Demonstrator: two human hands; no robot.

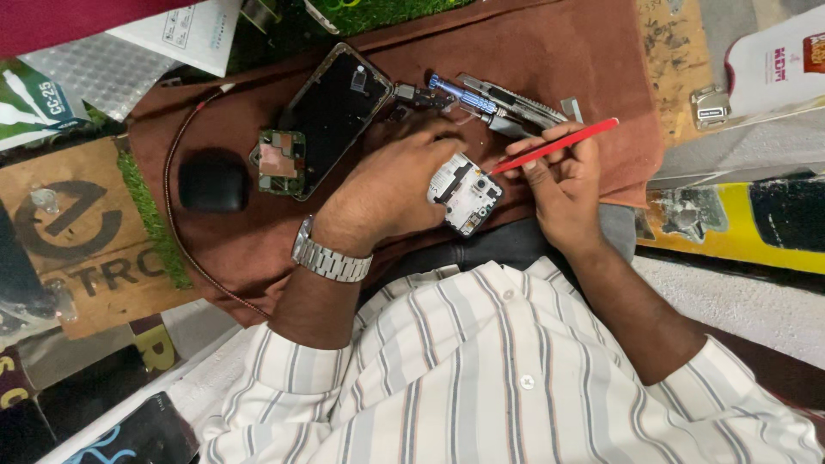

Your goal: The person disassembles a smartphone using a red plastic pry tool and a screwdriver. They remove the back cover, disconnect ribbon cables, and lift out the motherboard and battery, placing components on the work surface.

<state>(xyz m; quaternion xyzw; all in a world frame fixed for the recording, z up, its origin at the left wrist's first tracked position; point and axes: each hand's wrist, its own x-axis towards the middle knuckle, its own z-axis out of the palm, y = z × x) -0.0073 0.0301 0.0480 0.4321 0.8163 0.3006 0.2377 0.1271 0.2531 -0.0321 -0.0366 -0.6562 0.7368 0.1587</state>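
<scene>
Partly hidden under clenched left fingers (421, 150), white module (465, 194); right fingers (537, 167) pinching red tool (557, 144).

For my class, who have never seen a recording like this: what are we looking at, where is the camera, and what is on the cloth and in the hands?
One camera, worn on a person's head, looks down at their own two hands. The left hand, with a metal wristwatch, steadies a small white opened device. The right hand holds a thin red tool, its tip at the device. On the brown cloth lie a dark phone, a green circuit board, a black case and a blue-handled screwdriver.
</scene>
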